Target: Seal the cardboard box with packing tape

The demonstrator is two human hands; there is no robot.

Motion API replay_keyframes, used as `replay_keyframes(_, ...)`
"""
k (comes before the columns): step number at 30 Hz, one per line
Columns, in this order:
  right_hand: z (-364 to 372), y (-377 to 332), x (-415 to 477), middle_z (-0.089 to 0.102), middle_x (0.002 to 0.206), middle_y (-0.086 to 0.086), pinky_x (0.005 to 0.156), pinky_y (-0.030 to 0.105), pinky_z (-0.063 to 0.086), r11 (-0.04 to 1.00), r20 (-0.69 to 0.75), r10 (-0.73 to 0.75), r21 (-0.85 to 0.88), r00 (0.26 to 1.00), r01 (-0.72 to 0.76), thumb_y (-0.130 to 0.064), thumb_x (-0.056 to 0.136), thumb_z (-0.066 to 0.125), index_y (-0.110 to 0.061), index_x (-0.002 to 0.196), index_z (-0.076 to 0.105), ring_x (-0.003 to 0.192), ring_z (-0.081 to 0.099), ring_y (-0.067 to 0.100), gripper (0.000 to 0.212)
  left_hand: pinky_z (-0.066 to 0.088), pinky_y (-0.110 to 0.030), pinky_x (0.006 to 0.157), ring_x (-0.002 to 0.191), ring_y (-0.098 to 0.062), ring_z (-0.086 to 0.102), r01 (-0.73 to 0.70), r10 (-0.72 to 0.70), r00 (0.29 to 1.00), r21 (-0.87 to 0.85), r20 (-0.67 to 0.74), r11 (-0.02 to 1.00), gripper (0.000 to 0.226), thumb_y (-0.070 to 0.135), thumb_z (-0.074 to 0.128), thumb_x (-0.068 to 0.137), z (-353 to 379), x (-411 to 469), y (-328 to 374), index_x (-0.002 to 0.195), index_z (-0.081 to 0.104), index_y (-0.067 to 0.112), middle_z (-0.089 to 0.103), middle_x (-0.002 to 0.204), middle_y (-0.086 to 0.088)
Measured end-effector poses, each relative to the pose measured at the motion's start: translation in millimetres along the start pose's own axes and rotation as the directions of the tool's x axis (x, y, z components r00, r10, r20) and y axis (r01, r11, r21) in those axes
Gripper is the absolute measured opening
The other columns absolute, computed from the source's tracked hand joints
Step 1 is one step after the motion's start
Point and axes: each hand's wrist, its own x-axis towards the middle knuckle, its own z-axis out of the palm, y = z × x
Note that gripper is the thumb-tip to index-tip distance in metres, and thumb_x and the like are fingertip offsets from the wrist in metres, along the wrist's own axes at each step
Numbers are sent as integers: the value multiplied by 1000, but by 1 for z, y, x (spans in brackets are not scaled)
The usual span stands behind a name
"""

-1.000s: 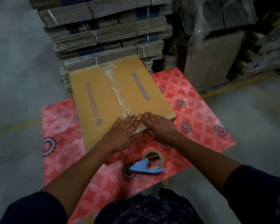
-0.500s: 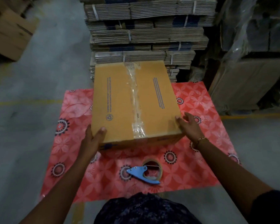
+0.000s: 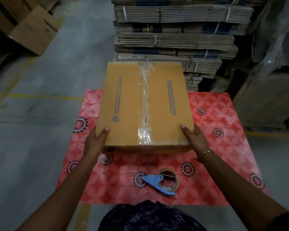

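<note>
A closed brown cardboard box (image 3: 128, 104) sits on a red patterned mat (image 3: 213, 130). A strip of clear tape (image 3: 144, 104) runs down the box's centre seam and over the near edge. My left hand (image 3: 97, 142) grips the near left corner, thumb on top. My right hand (image 3: 194, 139) grips the near right corner the same way. A tape roll in a blue dispenser (image 3: 163, 181) lies on the mat just in front of the box, between my arms.
A tall stack of bundled flat cartons (image 3: 173, 34) stands right behind the box. More boxes (image 3: 28, 25) sit at the far left, and wrapped goods (image 3: 274, 39) and a large carton (image 3: 265, 100) stand at the right. Grey concrete floor (image 3: 32, 147) lies to the left.
Both hands left the tape end at the box's near edge and moved out to the two near corners. The box now sits squarer to me.
</note>
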Motion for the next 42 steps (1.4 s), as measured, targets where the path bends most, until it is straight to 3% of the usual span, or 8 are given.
replay_keyframes(9, 59, -16, -16, 69, 122, -5, 99, 46, 52, 999, 49, 31, -17, 998, -31, -66, 80, 65, -25, 135, 55, 108, 67, 21, 69, 46, -32, 89, 102, -21, 63, -11, 12, 1000, 60, -12, 998, 43, 33, 64, 96, -46, 21, -2, 133, 61, 14, 67, 115, -6)
replay_keyframes(16, 50, -7, -22, 63, 132, -2, 104, 47, 47, 992, 76, 128, -21, 989, -127, -77, 83, 52, -28, 134, 56, 117, 60, 23, 71, 46, -47, 98, 121, -39, 57, -130, 167, 984, 417, -53, 899, 68, 61, 54, 88, -47, 20, -9, 137, 53, 13, 63, 131, -19)
replay_keyframes(19, 40, 5, -44, 64, 112, -1, 89, 44, 48, 971, 23, 213, 107, 977, -214, -59, 94, 50, -29, 103, 62, 105, 60, 27, 34, 36, -52, 107, 131, -44, 44, -414, 523, 852, 637, 21, 650, 64, 49, 55, 86, -23, -2, -6, 134, 55, 7, 54, 140, -23)
replay_keyframes(22, 27, 27, -72, 69, 105, 3, 73, 37, 47, 962, -101, 236, 162, 966, -219, -50, 96, 55, -22, 96, 62, 93, 65, 25, 29, 41, -44, 98, 116, -33, 54, -740, 682, 657, 448, 321, 502, 34, 31, 63, 89, 18, -43, 1, 118, 67, 13, 65, 123, -10)
replay_keyframes(27, 18, 86, -110, 72, 98, 8, 74, 43, 56, 920, -186, 378, -39, 907, -391, -67, 77, 63, -23, 101, 61, 88, 68, 32, 50, 48, -34, 84, 100, -18, 61, -813, 390, 466, 210, 794, 543, 24, 34, 60, 92, 69, -78, -22, 110, 69, 21, 69, 106, 4)
replay_keyframes(32, 38, 105, -144, 73, 94, 15, 54, 31, 52, 768, -43, 614, -201, 788, -608, -78, 76, 57, -14, 106, 49, 67, 71, 29, 72, 51, -30, 82, 101, -10, 61, -674, 172, 518, 276, 838, 685, 22, 40, 60, 93, 77, -77, -42, 113, 65, 32, 64, 110, 12)
replay_keyframes(36, 62, 118, -151, 70, 94, 20, 52, 37, 58, 752, -70, 658, 11, 750, -659, -78, 67, 67, -13, 102, 50, 71, 73, 33, 76, 47, -24, 74, 94, -8, 61, -633, 148, 549, 293, 823, 717, 20, 38, 63, 93, 72, -75, -41, 111, 68, 29, 62, 103, 15)
replay_keyframes(42, 72, 112, -158, 66, 95, 23, 50, 33, 58, 679, -24, 700, 331, 714, -655, -27, 91, 67, -8, 112, 48, 65, 68, 31, 34, 48, -24, 77, 97, -5, 63, -514, 100, 595, 282, 798, 810, 14, 33, 65, 94, 63, -73, -38, 105, 70, 27, 65, 107, 15)
